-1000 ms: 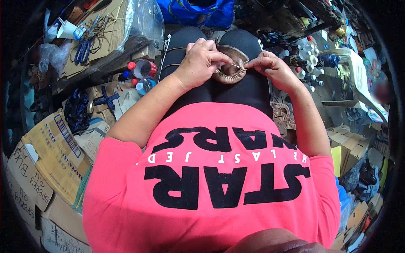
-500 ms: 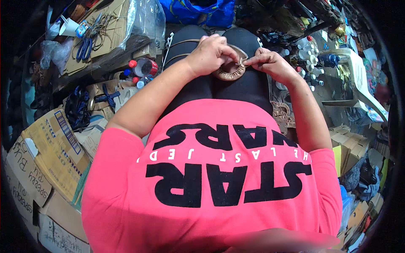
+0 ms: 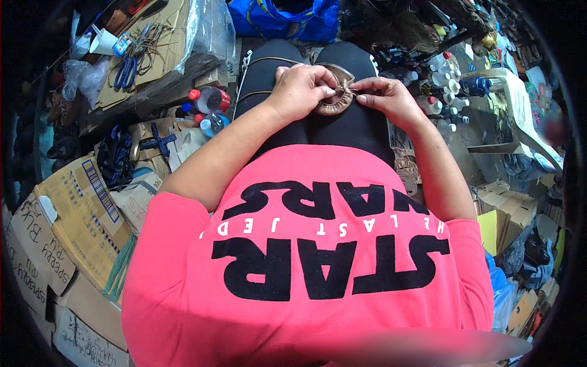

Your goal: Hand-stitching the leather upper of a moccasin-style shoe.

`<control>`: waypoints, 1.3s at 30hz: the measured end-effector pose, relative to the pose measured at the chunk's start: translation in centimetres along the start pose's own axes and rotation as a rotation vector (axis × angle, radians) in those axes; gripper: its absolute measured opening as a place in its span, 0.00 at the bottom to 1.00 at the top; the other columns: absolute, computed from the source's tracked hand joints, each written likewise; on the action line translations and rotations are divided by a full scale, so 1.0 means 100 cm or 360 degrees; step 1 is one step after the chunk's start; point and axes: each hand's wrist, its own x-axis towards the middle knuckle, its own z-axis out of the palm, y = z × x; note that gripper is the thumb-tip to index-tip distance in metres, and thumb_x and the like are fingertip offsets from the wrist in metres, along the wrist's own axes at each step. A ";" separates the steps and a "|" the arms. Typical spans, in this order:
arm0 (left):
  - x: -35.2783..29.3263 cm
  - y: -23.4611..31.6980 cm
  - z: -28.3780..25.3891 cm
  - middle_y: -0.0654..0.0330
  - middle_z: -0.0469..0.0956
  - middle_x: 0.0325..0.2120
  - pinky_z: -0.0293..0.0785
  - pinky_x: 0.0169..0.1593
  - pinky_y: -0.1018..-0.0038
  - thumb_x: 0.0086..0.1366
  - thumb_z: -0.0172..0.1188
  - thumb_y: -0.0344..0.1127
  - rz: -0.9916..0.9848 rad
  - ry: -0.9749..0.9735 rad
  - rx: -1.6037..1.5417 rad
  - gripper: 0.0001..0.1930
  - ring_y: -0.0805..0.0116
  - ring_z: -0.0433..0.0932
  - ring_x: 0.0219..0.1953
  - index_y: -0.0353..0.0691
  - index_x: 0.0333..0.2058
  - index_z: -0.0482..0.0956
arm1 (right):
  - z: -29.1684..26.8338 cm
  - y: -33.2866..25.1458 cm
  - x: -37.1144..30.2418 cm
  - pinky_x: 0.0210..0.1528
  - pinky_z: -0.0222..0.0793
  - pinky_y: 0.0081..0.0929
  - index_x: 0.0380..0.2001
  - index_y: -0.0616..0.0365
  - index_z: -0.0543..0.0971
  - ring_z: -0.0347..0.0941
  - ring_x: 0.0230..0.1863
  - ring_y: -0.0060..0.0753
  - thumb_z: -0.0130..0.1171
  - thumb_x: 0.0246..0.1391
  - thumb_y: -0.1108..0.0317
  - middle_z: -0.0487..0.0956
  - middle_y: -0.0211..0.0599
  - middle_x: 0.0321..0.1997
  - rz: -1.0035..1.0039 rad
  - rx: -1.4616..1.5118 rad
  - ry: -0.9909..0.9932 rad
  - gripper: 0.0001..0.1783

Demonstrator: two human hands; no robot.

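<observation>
On my lap, between my thighs, rests a brown moccasin-like shoe piece with a puckered, stitched rim. Thin cord-like lace bunches at its middle, near the fingertips of both hands. My left hand is closed at the left side of the piece, its thumb and fingertips gripping the edge. From the right, my right hand pinches at the lace with thumb and forefinger. A long tan cord runs across my left thigh toward the left hand. The inside of the piece is partly hidden by fingers.
At left, blue-handled scissors lie on cardboard sheets on a bench, with plastic bottles beside it. Flattened cartons fill the lower left. More bottles and a white plastic chair stand at right. A blue bag sits ahead.
My left fingers have shifted from inside the shoe piece to its near left edge. The right thumb has dropped away from the forefinger. More lace shows bunched between the hands.
</observation>
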 end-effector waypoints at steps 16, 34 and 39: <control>0.006 0.000 -0.020 0.64 0.77 0.25 0.63 0.42 0.64 0.55 0.60 0.36 0.0279 -0.0188 0.0591 0.04 0.61 0.72 0.34 0.46 0.29 0.78 | -0.027 0.002 0.001 0.37 0.64 0.14 0.30 0.59 0.77 0.68 0.33 0.14 0.64 0.49 0.69 0.74 0.24 0.28 0.0119 0.0005 0.0041 0.07; 0.025 0.022 -0.011 0.48 0.76 0.26 0.70 0.37 0.59 0.58 0.54 0.32 0.0540 -0.0530 0.0528 0.05 0.47 0.75 0.33 0.39 0.33 0.74 | -0.064 -0.001 -0.009 0.44 0.67 0.39 0.31 0.56 0.78 0.72 0.44 0.45 0.59 0.48 0.63 0.73 0.41 0.43 -0.0452 -0.1584 0.0840 0.09; 0.023 0.011 -0.009 0.49 0.76 0.26 0.70 0.36 0.58 0.59 0.53 0.33 0.0420 -0.0491 0.0496 0.05 0.48 0.75 0.33 0.38 0.31 0.73 | -0.020 -0.054 -0.009 0.42 0.65 0.38 0.29 0.55 0.76 0.74 0.36 0.44 0.55 0.50 0.64 0.77 0.38 0.28 -0.0663 -0.1780 -0.0017 0.07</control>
